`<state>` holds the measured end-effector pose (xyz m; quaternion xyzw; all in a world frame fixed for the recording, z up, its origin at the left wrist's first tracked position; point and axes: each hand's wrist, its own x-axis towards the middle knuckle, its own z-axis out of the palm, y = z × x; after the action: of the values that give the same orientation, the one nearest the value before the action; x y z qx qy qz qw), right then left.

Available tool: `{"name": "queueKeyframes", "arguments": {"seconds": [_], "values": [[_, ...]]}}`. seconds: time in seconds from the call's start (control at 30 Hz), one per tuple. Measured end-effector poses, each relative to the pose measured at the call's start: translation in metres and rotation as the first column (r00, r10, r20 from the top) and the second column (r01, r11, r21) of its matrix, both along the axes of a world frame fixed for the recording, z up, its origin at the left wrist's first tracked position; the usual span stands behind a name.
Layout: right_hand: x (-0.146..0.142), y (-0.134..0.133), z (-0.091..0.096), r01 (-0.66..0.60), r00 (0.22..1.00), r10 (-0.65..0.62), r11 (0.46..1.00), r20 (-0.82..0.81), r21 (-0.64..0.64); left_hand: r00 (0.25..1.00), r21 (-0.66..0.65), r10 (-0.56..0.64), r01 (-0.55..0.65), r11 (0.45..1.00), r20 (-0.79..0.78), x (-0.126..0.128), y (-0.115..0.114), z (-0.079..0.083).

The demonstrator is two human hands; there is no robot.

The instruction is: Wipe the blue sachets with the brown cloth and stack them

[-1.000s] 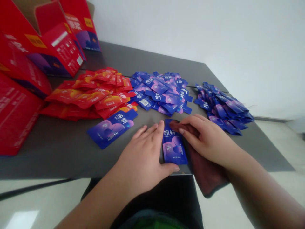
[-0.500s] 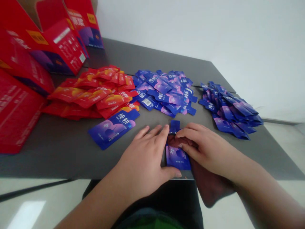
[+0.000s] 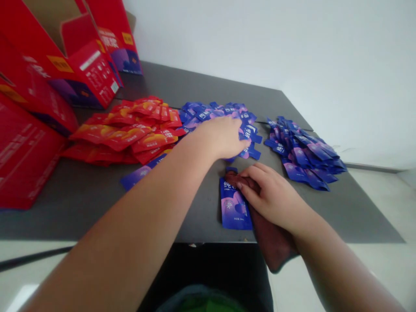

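Observation:
My right hand (image 3: 272,196) presses a dark red cloth (image 3: 272,242) onto the top of a blue sachet (image 3: 234,209) lying near the front edge of the grey table (image 3: 97,203). My left hand (image 3: 224,136) is stretched out over the middle heap of blue sachets (image 3: 221,113), fingers curled down onto them; whether it grips one is hidden. Another blue sachet (image 3: 138,175) lies alone to the left, partly behind my forearm.
A heap of red sachets (image 3: 126,130) lies left of the blue heap. A second pile of blue sachets (image 3: 305,149) sits at the right. Red cartons (image 3: 65,65) stand open at the back left and along the left edge.
My left hand has left the sachet at the front edge and reached forward to the middle blue heap. My right hand stays on the cloth and sachet.

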<state>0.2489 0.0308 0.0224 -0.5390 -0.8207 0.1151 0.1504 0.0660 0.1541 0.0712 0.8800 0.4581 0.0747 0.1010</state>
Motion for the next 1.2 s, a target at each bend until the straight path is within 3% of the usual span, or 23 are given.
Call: {"name": "queueKeyframes", "arguments": {"seconds": [0.07, 0.17, 0.33, 0.43, 0.57, 0.7, 0.9, 1.1, 1.2], "values": [[0.001, 0.0, -0.001, 0.001, 1.0, -0.001, 1.0, -0.01, -0.004, 0.997, -0.014, -0.029, 0.029, 0.999, -0.066, 0.016, 0.022, -0.009], [0.003, 0.0, -0.001, -0.005, 1.0, 0.005, 1.0, -0.023, -0.002, 0.992, 0.034, -0.017, 0.021, 0.999, -0.122, 0.022, 0.031, -0.016], [0.002, 0.0, 0.0, -0.002, 0.999, 0.002, 1.0, -0.041, -0.007, 0.995, 0.169, 0.001, 0.017, 0.985, -0.104, 0.016, 0.026, -0.004], [0.002, 0.0, 0.001, 0.003, 0.999, -0.003, 1.0, -0.044, -0.012, 0.996, 0.227, -0.088, 0.089, 0.97, -0.015, 0.012, 0.025, 0.0], [0.001, -0.001, 0.001, -0.015, 0.998, 0.014, 1.0, -0.056, -0.004, 0.972, 0.082, -0.232, 0.233, 0.969, -0.016, 0.003, 0.032, -0.008], [0.0, -0.001, 0.002, -0.004, 0.999, 0.004, 1.0, -0.054, -0.002, 0.993, 0.06, -0.114, 0.116, 0.991, -0.025, -0.002, 0.029, -0.013], [0.001, -0.001, 0.001, 0.005, 0.999, -0.005, 1.0, -0.042, 0.009, 0.971, 0.059, 0.217, -0.212, 0.975, -0.099, 0.025, -0.009, -0.009], [0.001, -0.002, 0.001, 0.023, 0.999, -0.024, 0.999, -0.047, -0.025, 0.95, 0.071, 0.273, -0.265, 0.962, -0.154, 0.042, -0.026, -0.014], [0.0, -0.003, 0.002, 0.029, 0.998, -0.03, 0.999, -0.049, -0.026, 0.975, 0.075, 0.162, -0.152, 0.985, -0.15, 0.04, -0.02, -0.021]]}}
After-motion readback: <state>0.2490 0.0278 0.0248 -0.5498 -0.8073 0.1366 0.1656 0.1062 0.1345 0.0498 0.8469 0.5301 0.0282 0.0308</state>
